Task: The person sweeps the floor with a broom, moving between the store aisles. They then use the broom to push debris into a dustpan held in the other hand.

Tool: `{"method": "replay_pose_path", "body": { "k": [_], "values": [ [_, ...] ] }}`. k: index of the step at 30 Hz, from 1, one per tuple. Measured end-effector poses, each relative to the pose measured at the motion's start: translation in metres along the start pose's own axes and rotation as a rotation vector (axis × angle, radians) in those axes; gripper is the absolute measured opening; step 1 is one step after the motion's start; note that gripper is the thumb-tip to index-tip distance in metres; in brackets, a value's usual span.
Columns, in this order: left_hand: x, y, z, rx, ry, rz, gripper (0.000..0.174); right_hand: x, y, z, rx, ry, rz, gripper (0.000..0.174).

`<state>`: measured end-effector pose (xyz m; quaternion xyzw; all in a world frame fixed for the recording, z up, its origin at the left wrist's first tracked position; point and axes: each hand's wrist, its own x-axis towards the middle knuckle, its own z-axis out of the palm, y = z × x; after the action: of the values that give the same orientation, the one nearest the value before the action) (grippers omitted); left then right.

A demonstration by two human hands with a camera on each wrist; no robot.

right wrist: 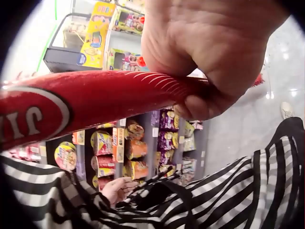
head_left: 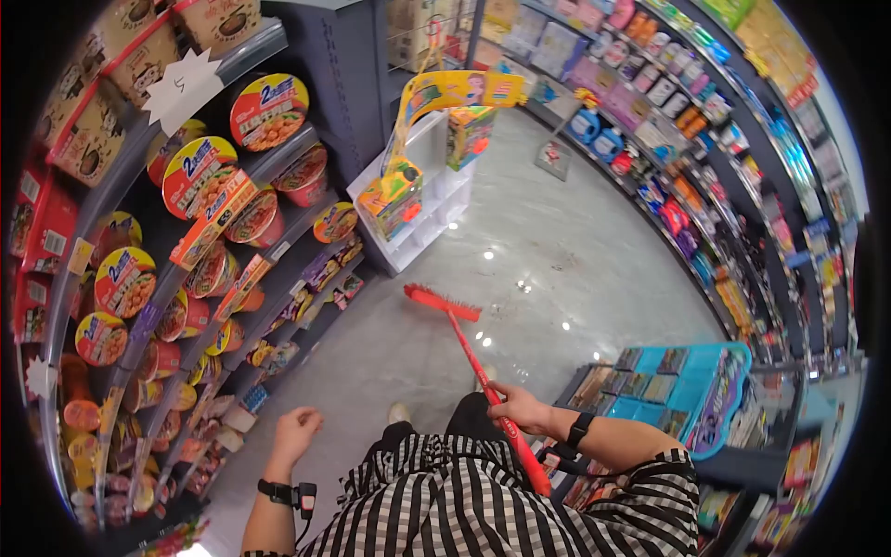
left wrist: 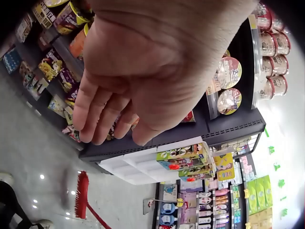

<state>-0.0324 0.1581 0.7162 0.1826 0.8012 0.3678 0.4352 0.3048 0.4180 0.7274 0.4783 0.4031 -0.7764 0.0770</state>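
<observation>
A red broom (head_left: 471, 351) slants down ahead of the person, its bristled head (head_left: 444, 303) low over the grey floor. My right hand (head_left: 520, 409) grips the upper handle, whose end points back toward the striped shirt. Close up in the right wrist view, thumb and fingers of the right hand (right wrist: 209, 52) curl round the red handle (right wrist: 105, 100), which bears white lettering. My left hand (head_left: 297, 433) hangs beside the noodle shelves, holding nothing. Its fingers are loosely bent in the left wrist view, where the left hand (left wrist: 138, 67) blocks part of the shelving and the broom head (left wrist: 82, 195) shows below.
Shelves of instant noodle cups (head_left: 209, 172) line the left side. A white display rack (head_left: 399, 232) with boxes stands at their far end. Packed shelves (head_left: 668, 121) curve along the right, and a blue tray (head_left: 687, 357) of small packets sits nearer. Grey floor (head_left: 557, 251) runs between.
</observation>
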Motion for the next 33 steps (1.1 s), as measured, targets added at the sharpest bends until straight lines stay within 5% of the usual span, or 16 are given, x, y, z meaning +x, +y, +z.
{"method": "replay_pose_path", "body": {
  "k": [5, 7, 12, 15, 17, 19, 21, 22, 27, 33],
  "values": [
    [-0.003, 0.017, 0.049, 0.041, 0.057, -0.071, 0.020, 0.034, -0.017, -0.071, -0.247, -0.162, -0.016, 0.074],
    [-0.005, 0.027, 0.075, 0.050, 0.139, -0.145, 0.021, 0.039, -0.034, -0.120, -0.242, -0.145, 0.204, 0.073],
    [-0.024, 0.036, 0.157, 0.033, 0.163, -0.263, 0.022, 0.050, -0.029, -0.252, -0.396, -0.221, 0.401, 0.074],
    [-0.038, 0.057, 0.208, 0.131, 0.091, -0.242, 0.023, 0.045, -0.016, -0.308, -0.378, -0.024, 0.584, 0.069],
    [-0.047, 0.065, 0.231, 0.207, 0.074, -0.225, 0.024, 0.032, -0.028, -0.317, -0.361, -0.189, 0.592, 0.060],
    [-0.052, 0.067, 0.244, 0.244, 0.040, -0.249, 0.026, 0.029, -0.010, -0.346, -0.369, -0.177, 0.587, 0.050],
    [-0.049, 0.066, 0.253, 0.253, 0.037, -0.242, 0.027, 0.041, 0.013, -0.385, -1.219, -0.241, 0.120, 0.049],
    [-0.046, 0.065, 0.257, 0.267, 0.036, -0.240, 0.028, 0.039, -0.003, -0.391, -1.350, -0.210, 0.163, 0.049],
    [-0.021, 0.072, 0.259, 0.291, 0.079, -0.179, 0.027, 0.086, -0.016, -0.422, -1.562, 0.158, 0.113, 0.044],
    [-0.015, 0.083, 0.239, 0.322, 0.132, -0.175, 0.025, 0.054, -0.064, -0.394, -1.744, 0.130, -0.003, 0.042]
  ]
}}
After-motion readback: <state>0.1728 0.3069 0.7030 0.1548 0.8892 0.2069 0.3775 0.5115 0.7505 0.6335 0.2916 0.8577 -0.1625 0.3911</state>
